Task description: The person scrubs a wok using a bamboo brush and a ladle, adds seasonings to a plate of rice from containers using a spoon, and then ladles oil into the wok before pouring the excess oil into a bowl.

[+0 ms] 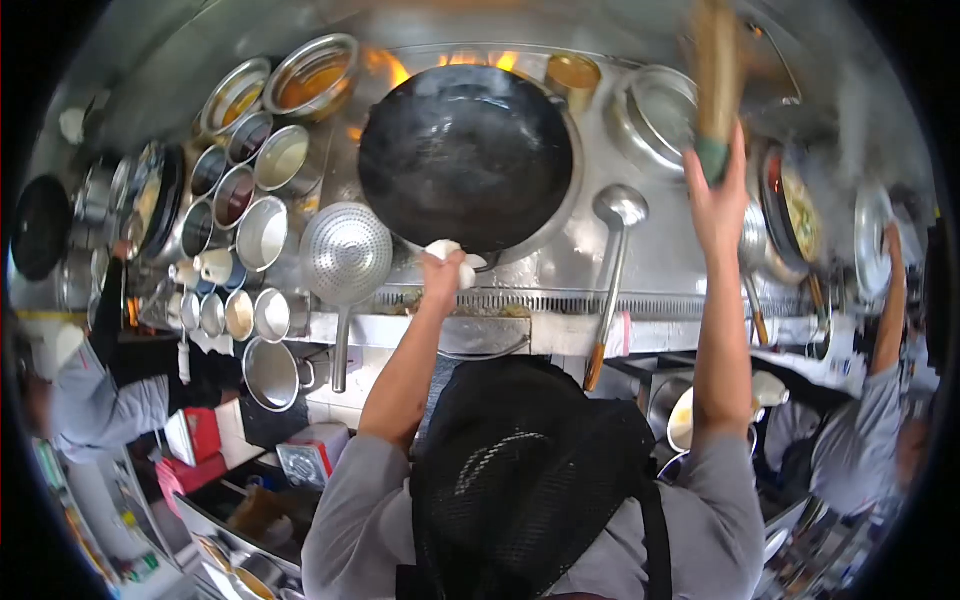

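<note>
A large black wok [465, 150] sits over the burner, with orange flames showing behind its far rim. My left hand [438, 275] is closed around a white cloth [465, 272] at the wok's near edge, where the handle is. Raised above the stove on the right, my right hand [718, 200] grips a bamboo wok brush [718, 75] by its green-banded end; its far end is blurred by motion. Inside the wok the surface looks dark and wet, with some steam. A perforated skimmer [347, 250] lies left of the wok, a ladle [620, 210] to its right.
Several metal seasoning pots [262, 233] crowd the left, with two bowls of orange liquid [312, 75] behind. A steel pot [660, 115] stands at the back right. Co-workers work on both sides; the one at right holds a lid [873, 240]. A drain grate [590, 300] runs along the front.
</note>
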{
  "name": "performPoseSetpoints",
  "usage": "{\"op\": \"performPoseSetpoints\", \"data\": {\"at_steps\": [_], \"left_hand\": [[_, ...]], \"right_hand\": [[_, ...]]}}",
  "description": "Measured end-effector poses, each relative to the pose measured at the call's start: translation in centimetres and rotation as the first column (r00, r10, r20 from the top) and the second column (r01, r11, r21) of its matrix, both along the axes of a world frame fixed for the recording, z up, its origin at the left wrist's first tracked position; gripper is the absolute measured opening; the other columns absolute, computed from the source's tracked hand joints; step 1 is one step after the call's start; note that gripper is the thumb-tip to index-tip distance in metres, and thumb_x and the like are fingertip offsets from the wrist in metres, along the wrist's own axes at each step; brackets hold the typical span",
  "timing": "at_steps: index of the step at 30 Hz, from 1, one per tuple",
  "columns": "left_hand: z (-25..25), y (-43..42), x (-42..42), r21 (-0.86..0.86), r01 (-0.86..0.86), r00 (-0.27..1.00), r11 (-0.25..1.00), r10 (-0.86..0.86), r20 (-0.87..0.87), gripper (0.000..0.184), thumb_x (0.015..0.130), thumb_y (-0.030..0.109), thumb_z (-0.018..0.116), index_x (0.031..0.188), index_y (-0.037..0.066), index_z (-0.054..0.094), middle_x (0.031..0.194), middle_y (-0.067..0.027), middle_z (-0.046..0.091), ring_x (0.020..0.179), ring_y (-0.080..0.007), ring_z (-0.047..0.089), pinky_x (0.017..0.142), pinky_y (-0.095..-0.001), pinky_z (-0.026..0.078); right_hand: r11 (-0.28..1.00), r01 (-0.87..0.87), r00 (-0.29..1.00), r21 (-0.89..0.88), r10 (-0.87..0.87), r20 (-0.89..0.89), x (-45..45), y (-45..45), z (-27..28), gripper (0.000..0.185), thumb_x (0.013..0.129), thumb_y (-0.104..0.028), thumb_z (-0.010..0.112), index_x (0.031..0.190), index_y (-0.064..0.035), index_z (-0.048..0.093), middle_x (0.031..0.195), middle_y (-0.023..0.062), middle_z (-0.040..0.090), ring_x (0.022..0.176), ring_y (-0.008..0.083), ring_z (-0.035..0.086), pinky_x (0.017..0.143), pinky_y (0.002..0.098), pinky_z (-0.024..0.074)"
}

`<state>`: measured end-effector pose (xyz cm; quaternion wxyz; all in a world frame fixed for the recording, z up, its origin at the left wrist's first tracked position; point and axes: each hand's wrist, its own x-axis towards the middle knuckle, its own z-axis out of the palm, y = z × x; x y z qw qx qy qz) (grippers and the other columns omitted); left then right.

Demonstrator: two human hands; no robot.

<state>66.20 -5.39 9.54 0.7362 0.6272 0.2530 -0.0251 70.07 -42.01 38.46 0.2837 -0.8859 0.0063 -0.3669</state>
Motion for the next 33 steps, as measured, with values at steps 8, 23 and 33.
{"op": "performPoseSetpoints", "data": {"at_steps": [8,23,33], "left_hand": [[5.7,2.3,-1.8,-0.585,0.076,0.994,0.808,-0.105,-0.017,0.053,0.089,0.013,0.069,0.132,0.004,0.039,0.118,-0.0136,0.060,0.106,-0.0281,0.067,0.079,-0.0491,0.059],[1.4,-0.1,-0.4,-0.286,0.070,0.992,0.956,-0.097,-0.082,0.024,0.089,0.007,0.063,0.112,0.002,0.058,0.103,-0.0110,0.067,0.088,-0.0237,0.068,0.073,-0.0417,0.056],[2.5,2.6,-11.1,0.604,0.276,0.938,0.748,-0.346,0.000,0.082,0.079,0.012,0.075,0.145,-0.005,0.029,0.124,-0.0294,0.059,0.113,-0.0475,0.060,0.098,-0.0478,0.049]], "right_hand": [[0.990,-0.087,0.388,0.107,0.133,-0.912,-23.4,4.3,-26.2,0.095,0.084,-0.024,0.072,0.160,-0.0028,0.020,0.125,0.0429,0.058,0.105,0.0556,0.064,0.095,0.0551,0.0512],[0.987,-0.079,0.430,0.137,0.158,-0.889,-23.7,5.7,-22.1,0.090,0.082,-0.017,0.074,0.159,-0.0072,0.029,0.136,0.0322,0.058,0.121,0.0489,0.060,0.103,0.0476,0.0487],[0.464,-0.076,0.790,0.883,0.568,-0.230,-7.3,8.6,-8.3,0.076,0.093,-0.008,0.070,0.160,-0.0113,0.033,0.091,0.0017,0.064,0.064,0.0105,0.059,0.056,0.0249,0.0506]]}}
